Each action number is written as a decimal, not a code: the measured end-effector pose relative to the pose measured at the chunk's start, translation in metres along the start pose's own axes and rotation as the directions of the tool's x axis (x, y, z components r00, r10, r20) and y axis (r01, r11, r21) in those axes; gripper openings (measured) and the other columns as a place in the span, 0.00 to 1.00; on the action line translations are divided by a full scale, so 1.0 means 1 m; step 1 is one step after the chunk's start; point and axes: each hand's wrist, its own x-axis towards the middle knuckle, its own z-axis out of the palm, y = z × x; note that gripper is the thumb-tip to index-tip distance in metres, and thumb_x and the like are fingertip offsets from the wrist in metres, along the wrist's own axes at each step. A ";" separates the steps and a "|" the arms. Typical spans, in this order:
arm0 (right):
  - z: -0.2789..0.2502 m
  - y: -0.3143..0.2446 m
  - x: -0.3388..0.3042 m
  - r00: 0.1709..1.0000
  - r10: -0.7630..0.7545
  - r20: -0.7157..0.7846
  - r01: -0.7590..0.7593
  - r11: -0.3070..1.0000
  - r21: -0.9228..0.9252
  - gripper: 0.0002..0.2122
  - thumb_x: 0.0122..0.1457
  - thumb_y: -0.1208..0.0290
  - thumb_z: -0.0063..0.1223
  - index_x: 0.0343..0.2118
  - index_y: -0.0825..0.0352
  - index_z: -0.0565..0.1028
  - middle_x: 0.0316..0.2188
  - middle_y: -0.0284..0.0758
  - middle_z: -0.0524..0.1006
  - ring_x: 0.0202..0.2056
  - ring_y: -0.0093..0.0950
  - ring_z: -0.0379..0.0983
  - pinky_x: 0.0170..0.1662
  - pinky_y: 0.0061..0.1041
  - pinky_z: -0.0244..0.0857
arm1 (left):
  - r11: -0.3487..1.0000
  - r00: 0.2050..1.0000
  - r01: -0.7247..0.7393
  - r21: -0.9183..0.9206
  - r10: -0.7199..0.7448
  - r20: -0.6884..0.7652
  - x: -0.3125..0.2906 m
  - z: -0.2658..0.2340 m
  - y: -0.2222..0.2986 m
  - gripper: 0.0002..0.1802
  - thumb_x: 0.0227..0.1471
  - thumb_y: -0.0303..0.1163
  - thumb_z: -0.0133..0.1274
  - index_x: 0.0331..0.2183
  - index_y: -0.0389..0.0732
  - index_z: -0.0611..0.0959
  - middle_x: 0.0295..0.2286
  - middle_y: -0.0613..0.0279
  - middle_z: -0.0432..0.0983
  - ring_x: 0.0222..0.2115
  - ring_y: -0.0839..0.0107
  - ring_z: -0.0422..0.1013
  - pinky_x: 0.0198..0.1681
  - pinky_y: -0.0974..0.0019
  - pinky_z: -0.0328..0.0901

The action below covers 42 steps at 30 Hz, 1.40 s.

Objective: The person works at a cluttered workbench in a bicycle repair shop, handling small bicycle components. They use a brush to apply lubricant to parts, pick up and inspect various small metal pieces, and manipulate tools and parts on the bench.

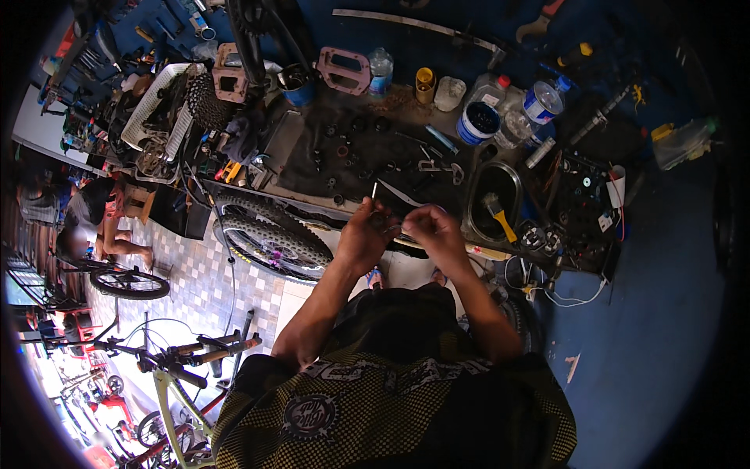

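Note:
Both hands are raised close together in front of the workbench's near edge. My left hand [364,241] is closed, and a thin, pale metal pin [374,190] sticks up beside its thumb. Close to its fingertips, my right hand [439,238] has its fingers pinched together; whatever they hold is too small and dark to make out. Beyond the hands, small dark parts [342,150] lie scattered on the black bench mat [301,168]. A yellow-handled brush [500,217] rests in a metal basin [476,223] to the right.
Plastic bottles [544,100] and a blue-and-white tub [478,123] stand at the back. A white basket [144,117] is at the left, near a bicycle wheel [269,234]. A bicycle [176,363] stands lower left; another person [98,207] sits farther left.

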 end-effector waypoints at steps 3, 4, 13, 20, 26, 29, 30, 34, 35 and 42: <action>0.023 -0.013 -0.002 0.971 -0.240 0.025 0.223 0.851 -0.476 0.14 0.57 0.68 0.73 0.44 0.63 0.83 0.33 0.31 0.81 0.25 0.25 0.76 0.30 0.27 0.70 | 1.000 0.999 -0.009 -0.029 0.010 0.045 0.001 0.005 -0.006 0.17 0.73 0.51 0.49 0.42 0.48 0.80 0.42 0.65 0.78 0.47 0.65 0.73 0.54 0.53 0.67; 0.027 -0.015 -0.002 0.960 -0.277 0.038 0.255 0.810 -0.528 0.14 0.57 0.68 0.73 0.45 0.63 0.83 0.34 0.32 0.81 0.27 0.27 0.77 0.32 0.28 0.71 | 0.999 0.998 0.002 -0.034 0.000 0.060 -0.002 0.012 -0.007 0.17 0.73 0.50 0.49 0.43 0.48 0.80 0.43 0.64 0.79 0.48 0.64 0.73 0.55 0.52 0.67; 0.025 -0.013 0.005 0.957 -0.286 -0.057 0.212 0.816 -0.538 0.13 0.62 0.71 0.68 0.49 0.66 0.83 0.30 0.31 0.81 0.27 0.26 0.78 0.34 0.28 0.72 | 0.972 0.985 -0.165 0.164 0.154 0.078 -0.012 0.040 -0.012 0.14 0.76 0.43 0.44 0.46 0.44 0.78 0.48 0.64 0.77 0.47 0.69 0.73 0.53 0.59 0.68; 0.003 -0.022 0.009 0.968 0.094 -0.234 -0.044 0.977 0.208 0.07 0.70 0.71 0.63 0.45 0.69 0.84 0.22 0.19 0.71 0.18 0.07 0.56 0.20 0.17 0.46 | 0.437 0.882 -0.400 0.805 0.423 0.208 -0.032 0.038 0.019 0.17 0.73 0.42 0.52 0.38 0.37 0.82 0.34 0.63 0.81 0.37 0.75 0.74 0.43 0.65 0.68; 0.006 -0.025 0.003 0.935 -0.268 -0.231 0.247 0.962 -0.116 0.09 0.68 0.72 0.65 0.46 0.71 0.83 0.23 0.22 0.74 0.23 0.10 0.63 0.25 0.16 0.54 | 0.000 0.738 -0.493 0.870 0.530 0.418 -0.041 0.055 0.020 0.09 0.66 0.30 0.59 0.36 0.33 0.84 0.28 0.56 0.79 0.30 0.69 0.74 0.37 0.63 0.68; 0.008 -0.028 -0.002 0.911 -0.353 -0.215 0.279 0.909 -0.311 0.09 0.66 0.74 0.66 0.46 0.72 0.83 0.24 0.24 0.76 0.25 0.11 0.65 0.27 0.18 0.57 | -0.093 0.668 -0.525 0.846 0.571 0.477 -0.040 0.061 0.018 0.08 0.64 0.28 0.61 0.36 0.32 0.84 0.28 0.52 0.79 0.29 0.63 0.76 0.35 0.61 0.68; 0.009 -0.030 -0.002 0.901 -0.377 -0.213 0.291 0.891 -0.348 0.09 0.66 0.74 0.67 0.46 0.71 0.83 0.24 0.25 0.76 0.25 0.11 0.64 0.27 0.18 0.57 | -0.105 0.659 -0.526 0.844 0.577 0.482 -0.041 0.063 0.018 0.08 0.63 0.28 0.61 0.36 0.32 0.84 0.28 0.51 0.79 0.29 0.61 0.76 0.35 0.60 0.68; 0.010 -0.042 -0.004 0.860 -0.473 -0.191 0.336 0.807 -0.485 0.09 0.63 0.76 0.69 0.45 0.70 0.83 0.24 0.25 0.74 0.23 0.12 0.62 0.26 0.20 0.57 | -0.099 0.681 -0.500 0.860 0.569 0.461 -0.045 0.068 0.018 0.07 0.63 0.27 0.62 0.36 0.32 0.85 0.28 0.50 0.79 0.29 0.58 0.77 0.34 0.59 0.69; 0.010 -0.044 -0.005 0.849 -0.496 -0.182 0.347 0.783 -0.517 0.10 0.62 0.77 0.69 0.45 0.70 0.83 0.24 0.25 0.74 0.23 0.12 0.62 0.26 0.20 0.57 | -0.108 0.677 -0.505 0.857 0.566 0.470 -0.044 0.068 0.018 0.07 0.63 0.27 0.62 0.37 0.32 0.85 0.28 0.50 0.79 0.29 0.58 0.77 0.34 0.59 0.69; 0.011 -0.051 -0.010 0.896 -0.409 -0.175 0.351 0.892 -0.286 0.11 0.62 0.76 0.69 0.47 0.69 0.84 0.24 0.22 0.74 0.24 0.12 0.62 0.27 0.20 0.59 | 0.087 0.748 -0.551 0.830 0.492 0.445 -0.038 0.058 0.020 0.08 0.67 0.28 0.59 0.39 0.32 0.85 0.30 0.54 0.79 0.30 0.65 0.76 0.36 0.62 0.69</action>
